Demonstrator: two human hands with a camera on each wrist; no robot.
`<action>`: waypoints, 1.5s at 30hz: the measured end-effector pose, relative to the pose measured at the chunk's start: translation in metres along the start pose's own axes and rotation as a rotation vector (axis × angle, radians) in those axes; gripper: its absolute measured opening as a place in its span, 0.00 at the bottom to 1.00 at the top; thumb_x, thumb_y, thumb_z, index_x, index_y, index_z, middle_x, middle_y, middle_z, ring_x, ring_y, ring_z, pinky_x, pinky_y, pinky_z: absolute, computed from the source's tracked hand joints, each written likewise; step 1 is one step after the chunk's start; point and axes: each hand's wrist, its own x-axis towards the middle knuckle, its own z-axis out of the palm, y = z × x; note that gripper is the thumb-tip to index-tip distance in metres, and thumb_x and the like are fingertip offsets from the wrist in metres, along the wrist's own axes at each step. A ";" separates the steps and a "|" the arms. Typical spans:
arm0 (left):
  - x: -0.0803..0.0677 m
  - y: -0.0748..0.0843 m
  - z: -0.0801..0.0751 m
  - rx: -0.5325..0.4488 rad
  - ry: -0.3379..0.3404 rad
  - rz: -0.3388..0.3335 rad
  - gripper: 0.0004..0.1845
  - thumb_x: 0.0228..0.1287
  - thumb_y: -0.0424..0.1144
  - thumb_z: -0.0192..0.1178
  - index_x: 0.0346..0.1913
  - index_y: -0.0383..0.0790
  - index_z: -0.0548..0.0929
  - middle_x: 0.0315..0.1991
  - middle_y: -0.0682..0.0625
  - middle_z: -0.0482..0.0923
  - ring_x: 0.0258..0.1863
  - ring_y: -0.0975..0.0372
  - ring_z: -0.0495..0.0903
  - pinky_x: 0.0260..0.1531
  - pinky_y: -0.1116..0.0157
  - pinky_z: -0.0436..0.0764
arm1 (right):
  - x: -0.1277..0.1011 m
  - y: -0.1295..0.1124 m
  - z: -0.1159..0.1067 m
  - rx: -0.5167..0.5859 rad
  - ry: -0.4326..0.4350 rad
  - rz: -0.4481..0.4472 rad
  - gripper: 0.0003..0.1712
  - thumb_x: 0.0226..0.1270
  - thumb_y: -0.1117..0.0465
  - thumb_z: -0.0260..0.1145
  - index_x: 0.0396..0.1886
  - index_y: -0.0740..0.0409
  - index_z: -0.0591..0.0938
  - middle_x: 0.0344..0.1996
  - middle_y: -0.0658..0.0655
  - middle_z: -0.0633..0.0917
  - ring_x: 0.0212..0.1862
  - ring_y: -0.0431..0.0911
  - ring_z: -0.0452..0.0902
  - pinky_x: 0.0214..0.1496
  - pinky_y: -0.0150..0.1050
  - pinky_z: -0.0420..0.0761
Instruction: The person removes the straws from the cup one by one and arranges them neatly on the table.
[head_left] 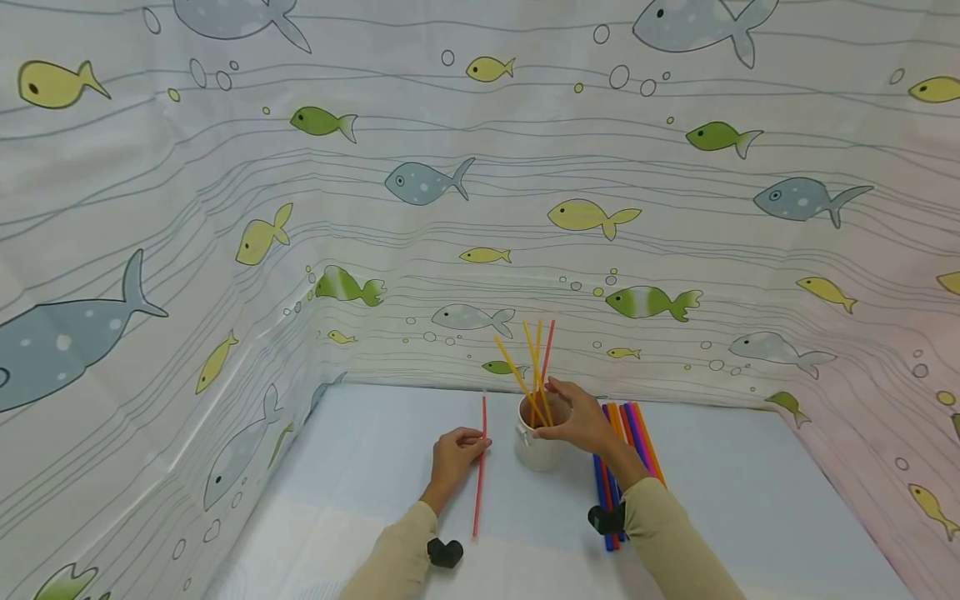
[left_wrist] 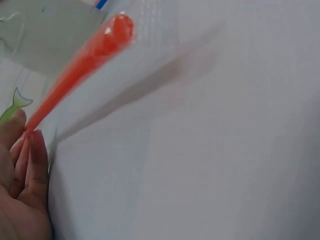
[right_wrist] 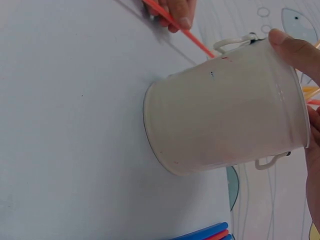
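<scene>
A white metal cup (head_left: 538,454) with small side handles stands on the pale blue table top (head_left: 375,467). Several yellow, orange and red straws (head_left: 536,358) lean out of it. My right hand (head_left: 551,412) grips the cup (right_wrist: 225,110) at its rim, with the thumb (right_wrist: 295,50) on the edge. Left of the cup a single red straw (head_left: 480,475) lies on the table. My left hand (head_left: 480,442) pinches this red straw (left_wrist: 85,60) near its middle, fingertips (left_wrist: 27,150) against it.
A bundle of blue, red, orange and pink straws (head_left: 633,433) lies on the table right of the cup, under my right forearm. A fish-print cloth (head_left: 480,208) walls in the table at the back and on both sides.
</scene>
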 end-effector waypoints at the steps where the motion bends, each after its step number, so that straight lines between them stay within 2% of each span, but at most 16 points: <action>1: 0.000 0.000 -0.001 0.003 0.004 0.001 0.11 0.54 0.38 0.74 0.38 0.36 0.87 0.29 0.50 0.86 0.27 0.66 0.83 0.28 0.73 0.83 | 0.000 0.000 0.000 0.000 0.000 -0.001 0.61 0.39 0.46 0.84 0.73 0.59 0.64 0.63 0.54 0.76 0.68 0.54 0.66 0.68 0.56 0.67; 8: 0.001 0.000 -0.005 -0.048 0.005 0.006 0.09 0.58 0.36 0.71 0.37 0.33 0.86 0.27 0.46 0.85 0.21 0.60 0.84 0.24 0.68 0.85 | 0.000 0.000 0.001 0.002 0.007 -0.007 0.60 0.40 0.49 0.84 0.73 0.59 0.65 0.62 0.54 0.76 0.67 0.53 0.67 0.67 0.56 0.68; 18: -0.001 0.001 -0.006 -0.023 0.012 0.016 0.09 0.58 0.37 0.71 0.37 0.34 0.86 0.27 0.46 0.85 0.20 0.61 0.84 0.24 0.69 0.85 | -0.001 -0.002 0.002 -0.010 0.013 0.001 0.60 0.40 0.48 0.84 0.73 0.59 0.65 0.62 0.53 0.76 0.67 0.53 0.66 0.67 0.56 0.68; 24: 0.000 0.000 -0.006 -0.020 0.012 -0.008 0.09 0.58 0.38 0.71 0.37 0.34 0.87 0.27 0.47 0.86 0.22 0.62 0.84 0.26 0.69 0.85 | -0.001 -0.001 0.001 -0.021 0.010 0.003 0.61 0.39 0.47 0.84 0.73 0.58 0.65 0.62 0.54 0.76 0.67 0.54 0.66 0.67 0.58 0.68; 28: 0.002 0.000 -0.006 -0.012 0.024 0.009 0.09 0.58 0.38 0.71 0.37 0.34 0.87 0.27 0.47 0.86 0.22 0.61 0.84 0.25 0.69 0.85 | -0.001 0.000 0.001 -0.020 0.008 0.005 0.61 0.39 0.47 0.84 0.73 0.58 0.65 0.63 0.53 0.76 0.67 0.54 0.66 0.67 0.57 0.68; 32: 0.005 0.007 -0.007 -0.009 0.039 0.013 0.09 0.58 0.37 0.71 0.38 0.34 0.87 0.29 0.47 0.86 0.26 0.61 0.85 0.28 0.70 0.85 | -0.001 0.000 0.001 -0.013 0.005 0.002 0.61 0.39 0.47 0.84 0.73 0.57 0.64 0.63 0.53 0.76 0.67 0.53 0.66 0.67 0.56 0.67; 37: 0.010 0.020 -0.007 -0.059 0.035 0.004 0.12 0.59 0.36 0.70 0.42 0.30 0.86 0.32 0.44 0.86 0.29 0.57 0.86 0.31 0.68 0.85 | -0.001 0.000 0.000 -0.004 0.001 -0.007 0.62 0.39 0.46 0.84 0.74 0.58 0.64 0.63 0.53 0.76 0.67 0.53 0.66 0.68 0.57 0.67; 41: 0.011 0.024 -0.006 -0.111 0.019 -0.007 0.14 0.58 0.35 0.70 0.43 0.27 0.85 0.33 0.44 0.86 0.30 0.56 0.87 0.31 0.68 0.86 | -0.002 0.000 -0.001 0.009 0.009 -0.015 0.62 0.38 0.47 0.85 0.74 0.59 0.64 0.63 0.55 0.76 0.66 0.53 0.68 0.67 0.56 0.68; 45: 0.010 0.026 -0.005 -0.116 0.013 -0.009 0.15 0.59 0.35 0.70 0.45 0.27 0.84 0.34 0.45 0.86 0.31 0.57 0.86 0.32 0.69 0.86 | -0.003 -0.001 0.000 0.027 0.017 -0.011 0.64 0.38 0.48 0.85 0.75 0.58 0.62 0.63 0.57 0.75 0.65 0.54 0.69 0.66 0.54 0.69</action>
